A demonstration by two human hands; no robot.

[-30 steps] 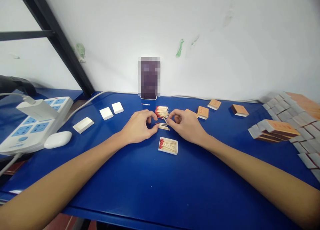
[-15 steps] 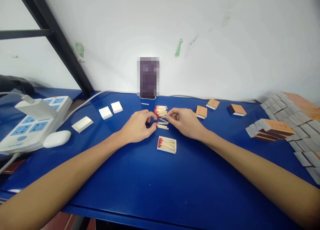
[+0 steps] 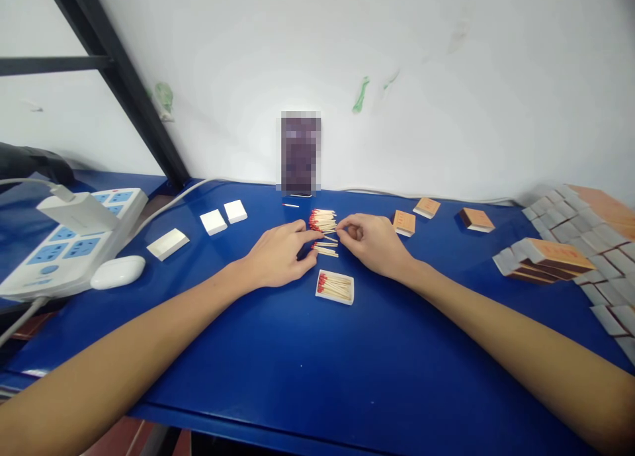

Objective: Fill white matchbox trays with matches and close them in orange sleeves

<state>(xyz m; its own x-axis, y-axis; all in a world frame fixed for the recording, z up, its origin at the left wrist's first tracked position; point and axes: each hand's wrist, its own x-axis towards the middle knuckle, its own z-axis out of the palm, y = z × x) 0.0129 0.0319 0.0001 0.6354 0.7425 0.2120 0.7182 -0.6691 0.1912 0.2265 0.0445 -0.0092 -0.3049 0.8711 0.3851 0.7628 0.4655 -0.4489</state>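
A pile of red-headed matches (image 3: 325, 220) lies on the blue table, with a few more matches (image 3: 326, 251) just in front of it. My left hand (image 3: 280, 254) rests at the red-head side, thumb and index finger spread apart around the heads of the nearer matches. On the opposite side, my right hand (image 3: 374, 243) has its thumb and index finger pinched at the tail end of a match beside the pile. Closer to me sits an open white matchbox tray (image 3: 335, 301), partly filled with matches whose heads point left.
White trays (image 3: 167, 244) lie at left near a power strip (image 3: 74, 244) and an earbud case (image 3: 118, 272). Orange matchboxes (image 3: 404, 223) sit at right, before stacked matchboxes (image 3: 558, 257). A phone (image 3: 301, 155) leans on the wall; a single match (image 3: 290, 206) lies near it.
My left thumb and index finger have spread wider, the index stretching toward the pile. My right hand keeps its pinch at the match ends. The whole view has shifted slightly.
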